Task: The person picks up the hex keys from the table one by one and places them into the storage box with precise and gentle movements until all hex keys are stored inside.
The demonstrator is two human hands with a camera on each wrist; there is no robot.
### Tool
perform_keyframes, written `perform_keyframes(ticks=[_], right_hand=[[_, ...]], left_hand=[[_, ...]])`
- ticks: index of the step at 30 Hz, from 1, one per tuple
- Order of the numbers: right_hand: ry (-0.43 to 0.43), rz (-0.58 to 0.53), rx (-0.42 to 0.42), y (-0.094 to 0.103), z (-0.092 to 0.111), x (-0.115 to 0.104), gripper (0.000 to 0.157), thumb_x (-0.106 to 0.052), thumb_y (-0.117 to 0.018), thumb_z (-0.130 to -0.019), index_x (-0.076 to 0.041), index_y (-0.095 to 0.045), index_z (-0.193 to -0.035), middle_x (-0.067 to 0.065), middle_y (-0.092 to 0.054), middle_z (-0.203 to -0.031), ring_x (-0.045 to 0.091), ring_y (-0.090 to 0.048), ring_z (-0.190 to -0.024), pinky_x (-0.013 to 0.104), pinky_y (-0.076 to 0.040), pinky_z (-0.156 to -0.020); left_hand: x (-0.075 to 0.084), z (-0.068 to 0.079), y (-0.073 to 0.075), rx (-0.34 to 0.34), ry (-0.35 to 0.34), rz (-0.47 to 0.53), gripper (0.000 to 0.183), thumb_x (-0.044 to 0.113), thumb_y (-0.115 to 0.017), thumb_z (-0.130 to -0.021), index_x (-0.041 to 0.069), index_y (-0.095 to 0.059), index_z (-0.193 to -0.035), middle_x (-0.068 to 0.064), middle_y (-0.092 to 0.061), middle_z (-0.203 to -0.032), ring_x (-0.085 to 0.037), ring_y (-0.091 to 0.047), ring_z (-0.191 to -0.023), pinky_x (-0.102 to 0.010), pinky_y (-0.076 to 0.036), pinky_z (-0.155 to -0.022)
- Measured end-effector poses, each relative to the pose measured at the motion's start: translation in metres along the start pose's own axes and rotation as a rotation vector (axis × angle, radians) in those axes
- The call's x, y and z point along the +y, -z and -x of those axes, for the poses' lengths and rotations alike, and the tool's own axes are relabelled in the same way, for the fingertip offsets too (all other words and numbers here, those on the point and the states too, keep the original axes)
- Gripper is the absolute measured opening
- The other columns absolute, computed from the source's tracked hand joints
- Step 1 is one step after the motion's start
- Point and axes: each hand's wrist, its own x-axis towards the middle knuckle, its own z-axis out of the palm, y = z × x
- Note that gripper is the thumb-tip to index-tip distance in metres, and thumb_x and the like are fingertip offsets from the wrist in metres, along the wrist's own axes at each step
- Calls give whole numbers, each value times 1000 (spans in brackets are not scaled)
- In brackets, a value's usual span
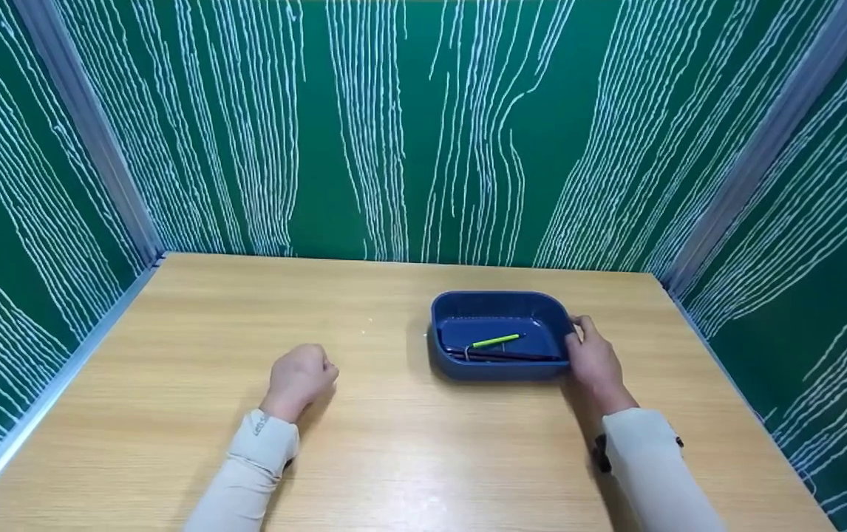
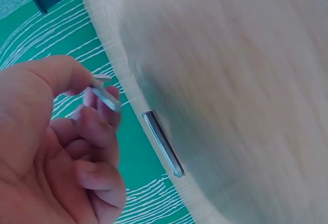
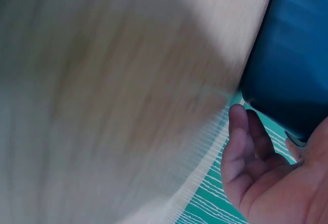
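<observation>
A dark blue plastic box (image 1: 497,373) with rounded corners sits right of the table's middle. Inside it lie a lime-green pen (image 1: 496,341) and dark, slim stick-like items (image 1: 512,357) along the near wall. My right hand (image 1: 597,366) grips the box at its right side, thumb by the rim. My left hand (image 1: 300,377) hovers over or rests on the table to the left, fingers curled. In the left wrist view, its thumb and finger pinch a small pale piece (image 2: 106,100), too blurred to name. Beyond it a short dark bar with a pale side (image 2: 164,144) lies on the table.
The wooden table (image 1: 394,443) is bordered by green panels (image 1: 313,148) with white wavy lines at the back and sides. Metal posts (image 1: 91,125) stand in the back corners. Tiny pale specks (image 1: 370,320) lie left of the box.
</observation>
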Motion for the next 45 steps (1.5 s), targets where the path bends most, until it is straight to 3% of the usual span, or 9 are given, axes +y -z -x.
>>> perform_keyframes(ticks=[6,10,14,22,26,34,40,45], right_hand=[[-2,-9,-9,0,1,0,39,-31,-29,-92,-21,-34,-130,22,-43,-128,41,-46,-110,52,-37,-79],[1,-7,-7,0,0,2,39,-30,-30,-92,-21,-34,-130,22,-44,-127,41,-47,-109,52,-37,-79],[-1,-14,-5,-1,-1,2,39,-31,-30,-92,-21,-34,-130,22,-44,-128,40,-46,-110,52,-36,-80],[1,1,-7,0,0,2,39,-30,-29,-92,-19,-34,-130,23,-47,-124,35,-53,-98,48,-39,-74],[-5,-8,-16,1,-1,3,39,-31,-29,-92,-20,-34,-130,22,-46,-125,35,-51,-102,49,-38,-76],[-9,-28,-18,-1,-1,3,39,-32,-30,-92,-21,-34,-130,22,-46,-126,38,-48,-108,51,-37,-80],[-8,-40,-25,0,0,1,40,-33,-29,-92,-21,-33,-131,22,-43,-128,38,-46,-111,52,-36,-82],[-3,-47,-21,-1,0,2,40,-32,-30,-92,-21,-34,-130,22,-42,-129,39,-45,-112,53,-36,-84]], left_hand=[[1,-3,-1,87,-33,34,26,17,-46,-75,15,-40,-50,5,-35,-45,-11,-33,-40,-25,-28,-40],[9,-2,-4,120,-41,93,16,24,-48,-80,14,-57,-70,5,-46,-52,-10,-42,-45,-25,-36,-48],[25,-1,-9,137,-64,186,18,32,-53,-80,18,-63,-84,9,-56,-65,-8,-50,-55,-26,-42,-57],[59,-1,-18,146,-132,232,7,27,-56,-72,22,-60,-75,13,-56,-68,-5,-50,-60,-23,-40,-54],[71,-1,-25,130,-160,269,7,21,-55,-70,22,-60,-76,12,-56,-69,-6,-50,-62,-23,-40,-56],[91,-1,-33,158,-242,317,14,20,-55,-78,21,-65,-88,10,-60,-80,-8,-52,-71,-23,-41,-63],[104,-2,-36,191,-280,330,8,22,-58,-79,23,-65,-84,11,-61,-80,-12,-53,-73,-23,-41,-63],[116,-3,-40,172,-282,331,5,26,-59,-80,23,-63,-82,12,-59,-79,-9,-51,-73,-22,-39,-63]])
